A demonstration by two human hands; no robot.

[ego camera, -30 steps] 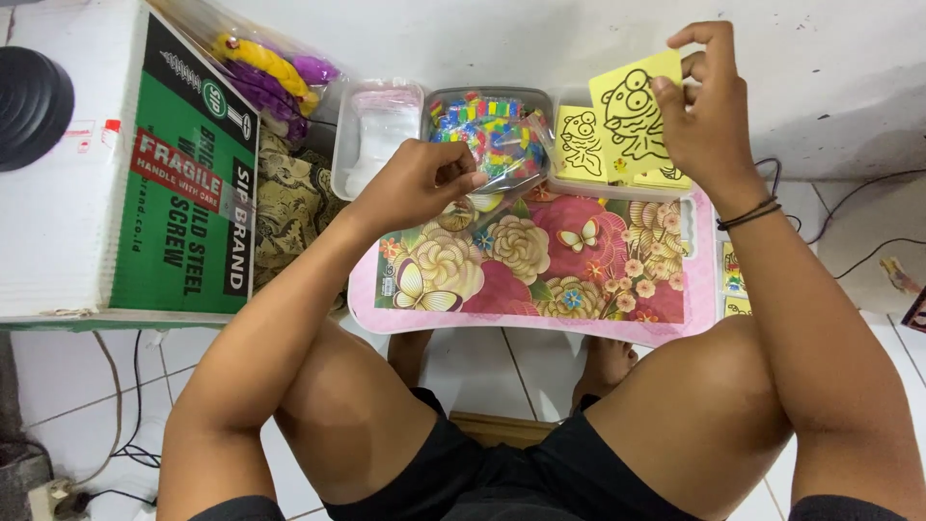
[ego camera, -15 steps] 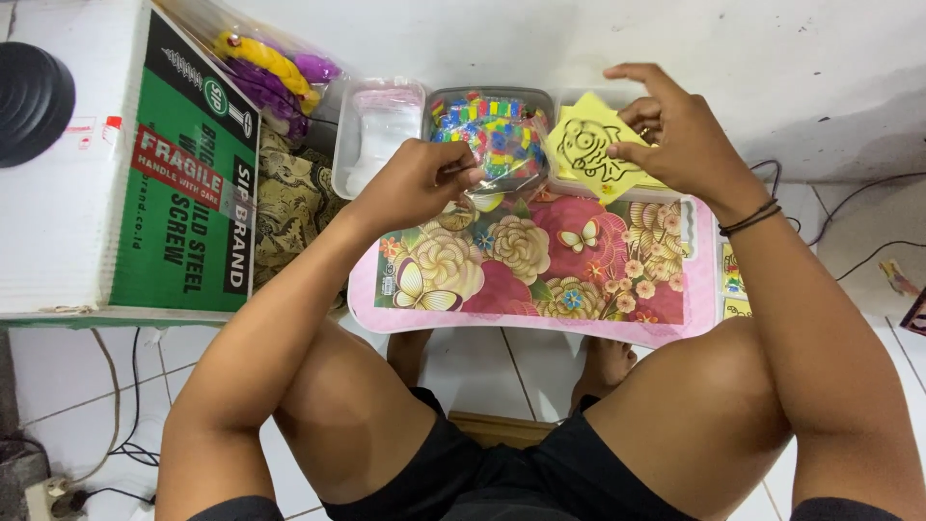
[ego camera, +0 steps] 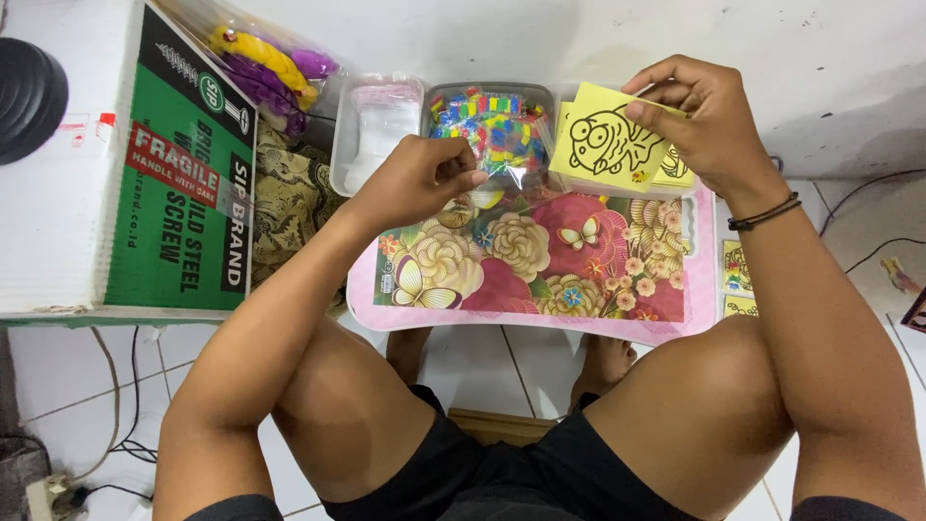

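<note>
**Card held over the far edge, bag pinched at the tub: where a slip could come from**

The right hand (ego camera: 709, 125) holds a square yellow paper card printed with a black cartoon outline (ego camera: 608, 143), thumb and fingertips closed on its upper right corner. The card hangs tilted above the far right corner of the small pink lap table with a flowered top (ego camera: 540, 265), in front of more yellow cards (ego camera: 675, 172) at that edge. Held only by one corner, the thin sheet could bend or slide out of the pinch and drop behind the table, or onto the other yellow cards lying on the white tiled floor (ego camera: 738, 280) beside the right knee.

The left hand (ego camera: 420, 178) is curled nearly closed at the table's far edge, fingertips pinched on the clear plastic of a bag of small multicoloured pieces (ego camera: 492, 130) that sits in a grey plastic tub (ego camera: 487, 92). A sharp tug might tip the tub or split the bag and scatter the pieces.

A clear empty container (ego camera: 371, 125) stands just beside the tub on the left, touching or nearly so. The table rests over the person's legs, so a shift of a knee could tilt it.
</note>
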